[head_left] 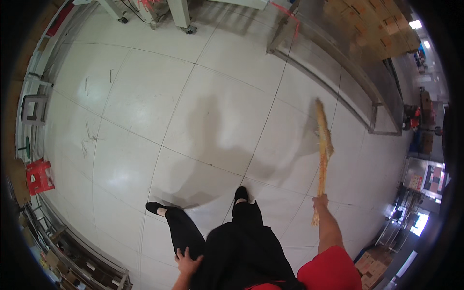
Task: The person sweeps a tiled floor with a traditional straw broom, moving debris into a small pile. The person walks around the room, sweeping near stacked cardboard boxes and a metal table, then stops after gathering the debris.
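Observation:
My right hand (319,201) is wrapped round the lower part of a long straw-coloured broom (323,150). Its wider, frayed part points away from me over the pale tiled floor, and a short frayed end sticks out below my fist. Whether the far tip touches the floor I cannot tell. My left hand (187,261) is by my left thigh, fingers spread against the black trousers, holding nothing.
At the upper right, a metal-framed table (328,87) carries stacked cardboard boxes (372,24). White legs on casters (180,14) stand at the top. Along the left are a grey stool (34,109), a red plastic item (39,177) and shelving (87,261). Thin dark scraps (90,131) lie on the floor.

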`<state>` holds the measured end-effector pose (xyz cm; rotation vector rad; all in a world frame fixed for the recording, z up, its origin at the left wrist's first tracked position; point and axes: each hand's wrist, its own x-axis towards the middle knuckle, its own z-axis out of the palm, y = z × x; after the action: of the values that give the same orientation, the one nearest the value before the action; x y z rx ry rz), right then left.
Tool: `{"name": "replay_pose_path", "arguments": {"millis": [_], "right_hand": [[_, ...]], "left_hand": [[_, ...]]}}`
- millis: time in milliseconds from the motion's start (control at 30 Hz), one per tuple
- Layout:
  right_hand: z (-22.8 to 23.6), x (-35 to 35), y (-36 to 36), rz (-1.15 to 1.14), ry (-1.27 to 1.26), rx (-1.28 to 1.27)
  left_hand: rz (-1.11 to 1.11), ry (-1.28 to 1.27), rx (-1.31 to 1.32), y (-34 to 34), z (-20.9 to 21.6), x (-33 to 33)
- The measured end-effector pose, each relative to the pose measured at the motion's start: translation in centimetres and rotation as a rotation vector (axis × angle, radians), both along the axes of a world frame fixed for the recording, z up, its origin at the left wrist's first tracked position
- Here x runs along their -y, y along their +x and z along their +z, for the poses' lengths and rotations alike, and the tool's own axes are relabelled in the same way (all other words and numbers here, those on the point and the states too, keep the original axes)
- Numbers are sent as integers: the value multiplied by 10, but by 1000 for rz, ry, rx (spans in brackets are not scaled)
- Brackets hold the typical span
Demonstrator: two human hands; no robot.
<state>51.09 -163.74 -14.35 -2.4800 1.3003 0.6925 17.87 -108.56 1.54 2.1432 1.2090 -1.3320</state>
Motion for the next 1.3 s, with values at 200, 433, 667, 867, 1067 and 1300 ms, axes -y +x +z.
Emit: {"name": "replay_pose_path", "arguments": {"millis": [200, 433, 667, 867, 1067, 1300], "right_hand": [[-118, -105, 26, 5, 217, 81], [-113, -522, -51, 285, 576, -41], [2, -751, -12, 652, 799, -221], [35, -746, -24, 971, 744, -27], [70, -536, -90, 775, 494, -54], [123, -369, -206, 174, 371, -83]], "left_hand": [[-84, -40, 9, 34, -26, -48], [-168, -55, -31, 33, -7, -130], [-206, -136, -57, 30, 2, -177], [-172, -159, 2, 15, 7, -193], [-137, -171, 22, 9, 22, -205], [-127, -212, 34, -10, 18, -257]]}}
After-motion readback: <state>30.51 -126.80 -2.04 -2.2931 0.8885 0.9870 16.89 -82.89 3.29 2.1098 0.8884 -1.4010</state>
